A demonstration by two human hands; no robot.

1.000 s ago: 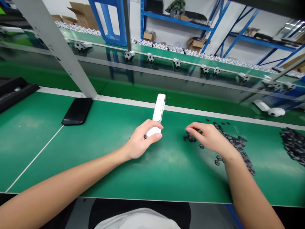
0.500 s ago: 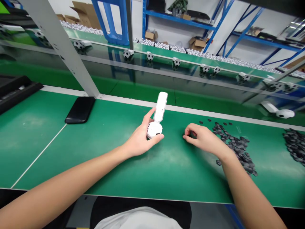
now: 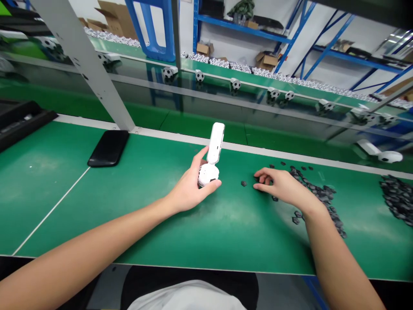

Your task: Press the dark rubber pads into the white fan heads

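My left hand is closed around a white plastic part with a round body and a long flat arm that points up and away. A small black patch shows on the round body, beside my thumb. My right hand is low over the green table, fingers curled and thumb held apart from them. A black piece is partly hidden at its fingertips. One small black piece lies between my hands. Beyond and under my right wrist spreads a loose pile of black pieces.
A second black pile lies at far right. A black phone rests on the left, near a grey post. Behind the table's pale edge, a belt carries white parts with football-patterned balls. Another white part lies at right.
My right hand has shifted slightly right and its fingers have parted. A black piece now shows on the table left of it. The row of ball parts has moved slightly left.
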